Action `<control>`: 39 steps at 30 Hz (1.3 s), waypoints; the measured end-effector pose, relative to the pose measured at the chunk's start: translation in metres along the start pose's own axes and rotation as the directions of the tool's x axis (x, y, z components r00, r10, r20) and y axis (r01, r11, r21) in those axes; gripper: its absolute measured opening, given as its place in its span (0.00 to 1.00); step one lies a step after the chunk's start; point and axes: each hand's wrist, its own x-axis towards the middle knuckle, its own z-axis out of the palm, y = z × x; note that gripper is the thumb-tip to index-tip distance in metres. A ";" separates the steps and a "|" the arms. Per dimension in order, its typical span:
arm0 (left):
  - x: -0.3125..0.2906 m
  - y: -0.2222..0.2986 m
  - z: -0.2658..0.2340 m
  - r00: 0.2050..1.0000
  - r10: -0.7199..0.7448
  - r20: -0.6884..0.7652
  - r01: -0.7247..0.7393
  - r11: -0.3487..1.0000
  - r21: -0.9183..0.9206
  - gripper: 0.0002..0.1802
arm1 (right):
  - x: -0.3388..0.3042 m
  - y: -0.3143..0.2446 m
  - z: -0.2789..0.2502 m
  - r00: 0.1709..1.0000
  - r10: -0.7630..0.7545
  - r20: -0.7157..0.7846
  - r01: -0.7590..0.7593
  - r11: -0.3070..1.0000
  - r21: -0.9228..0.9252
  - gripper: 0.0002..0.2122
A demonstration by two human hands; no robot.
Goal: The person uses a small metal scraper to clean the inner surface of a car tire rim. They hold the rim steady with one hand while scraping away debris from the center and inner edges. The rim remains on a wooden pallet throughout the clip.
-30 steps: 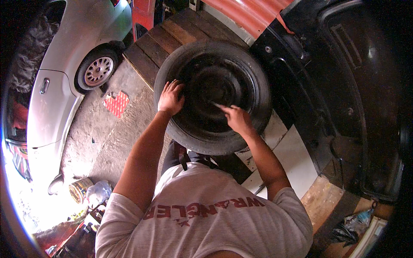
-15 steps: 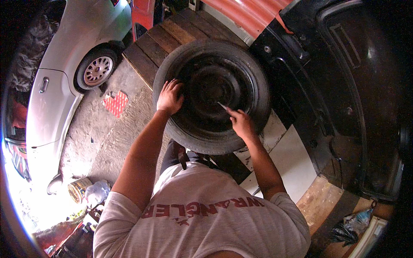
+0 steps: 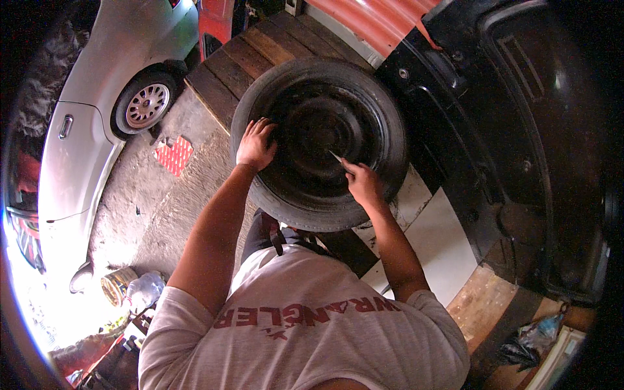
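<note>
A black tyre (image 3: 394,117) on a dark steel wheel (image 3: 318,127) lies flat before me, on a wooden plank surface. My left hand (image 3: 257,144) rests on the tyre's left side, fingers stretched out toward the rim's inner edge. Over the lower right of the wheel, my right hand (image 3: 364,184) grips a thin, pale, pointed tool (image 3: 336,156), its tip directed at the wheel's centre. Whether it is a knife or another pointed tool, I cannot make out. Shadow hides whether the tip touches the metal.
Dark wooden planks (image 3: 227,62) extend beyond the tyre. A silver car (image 3: 78,149) stands at left, a red patterned piece (image 3: 174,156) on the floor beside it. A large black panel (image 3: 520,143) fills the right, near a white board (image 3: 442,250). A bucket (image 3: 117,286) sits lower left.
My right hand and the tool have shifted slightly left. The left hand stays in place on the tyre.
</note>
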 end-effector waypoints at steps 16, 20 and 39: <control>-0.001 0.004 -0.004 1.000 -0.014 0.007 0.014 1.000 0.009 0.26 | -0.008 -0.008 0.012 0.997 0.074 0.022 -0.073 0.996 -0.047 0.19; 0.000 0.004 -0.005 1.000 0.001 0.026 -0.002 1.000 0.015 0.27 | -0.009 -0.012 0.015 0.996 0.031 0.087 -0.024 0.996 -0.083 0.19; -0.001 -0.003 0.001 0.999 0.008 -0.041 -0.010 0.999 -0.034 0.24 | 0.015 -0.006 0.024 0.990 -0.133 0.044 0.134 0.991 -0.019 0.19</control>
